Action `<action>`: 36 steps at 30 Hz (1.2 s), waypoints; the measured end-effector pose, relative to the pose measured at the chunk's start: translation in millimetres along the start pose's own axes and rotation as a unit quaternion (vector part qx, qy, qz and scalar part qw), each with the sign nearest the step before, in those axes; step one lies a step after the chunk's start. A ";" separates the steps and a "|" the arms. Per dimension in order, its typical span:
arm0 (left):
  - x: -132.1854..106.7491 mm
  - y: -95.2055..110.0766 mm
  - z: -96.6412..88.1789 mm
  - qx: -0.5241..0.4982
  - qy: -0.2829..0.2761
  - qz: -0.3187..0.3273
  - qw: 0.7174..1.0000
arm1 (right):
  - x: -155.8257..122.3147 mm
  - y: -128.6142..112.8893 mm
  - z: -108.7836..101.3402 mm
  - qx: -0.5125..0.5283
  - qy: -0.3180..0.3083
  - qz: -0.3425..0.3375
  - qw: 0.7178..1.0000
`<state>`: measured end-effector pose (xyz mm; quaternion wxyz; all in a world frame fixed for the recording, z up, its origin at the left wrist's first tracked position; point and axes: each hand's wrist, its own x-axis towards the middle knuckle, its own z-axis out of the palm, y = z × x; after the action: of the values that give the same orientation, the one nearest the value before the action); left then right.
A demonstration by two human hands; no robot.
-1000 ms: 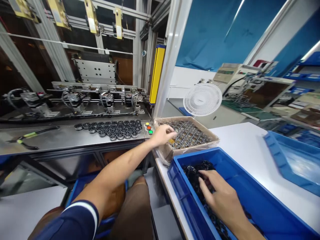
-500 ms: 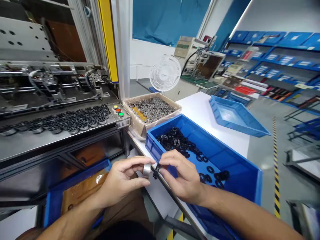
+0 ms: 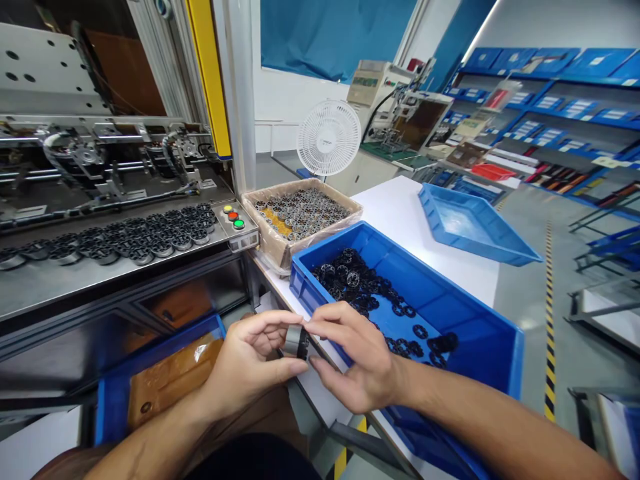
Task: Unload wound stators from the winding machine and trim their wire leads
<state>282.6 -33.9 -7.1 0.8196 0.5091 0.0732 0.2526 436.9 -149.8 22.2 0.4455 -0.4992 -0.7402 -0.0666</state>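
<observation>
My left hand and my right hand meet in front of me, both pinching one small round part, a metal ring with a black plastic piece pressed against it. Just beyond the hands stands a blue bin with several black plastic rings in it. Behind it a cardboard box holds several metal rings.
On the left, a steel machine shelf carries rows of assembled rings and a panel of coloured buttons. An empty blue tray lies on the white table. A white fan stands behind. Another blue bin sits low at left.
A second ago my left hand was in the cardboard box and my right in the blue bin. Both came together in front of me, and the metal and black pieces are now pushed together.
</observation>
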 end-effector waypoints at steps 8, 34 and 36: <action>2.2 -1.8 -2.4 -0.016 0.002 0.003 1.000 | -3.7 10.4 1.7 -0.079 -0.007 -0.068 0.994; -15.3 -4.9 -5.7 0.185 0.009 -0.036 0.982 | -1.0 28.0 -2.1 -0.134 -0.028 -0.080 0.987; -14.5 -5.0 -8.7 0.225 -0.001 -0.019 0.974 | -4.8 62.9 -12.9 -0.182 -0.083 0.095 0.975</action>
<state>268.5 -35.8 -17.5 0.6884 0.6796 0.1369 0.2132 495.3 -129.1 4.6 0.2882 -0.6442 -0.6989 -0.1159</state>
